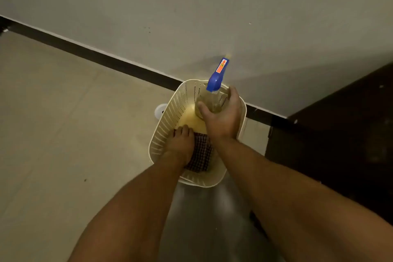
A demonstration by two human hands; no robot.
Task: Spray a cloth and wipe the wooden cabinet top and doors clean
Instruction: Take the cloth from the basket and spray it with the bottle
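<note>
A cream perforated plastic basket [168,117] stands on the floor by the wall. Inside it my right hand [223,117] is wrapped around the clear body of a spray bottle [212,102], whose blue trigger head [217,76] sticks up above the rim. My left hand [180,144] rests on a dark checked cloth [202,153] lying in the basket's near half, fingers curled over it. The dark wooden cabinet [340,144] stands at the right edge, only its corner showing.
A beige tiled floor [63,123] spreads to the left. A black skirting strip [106,59] runs along the grey wall [191,6]. A small white round object [160,110] sits on the floor just left of the basket.
</note>
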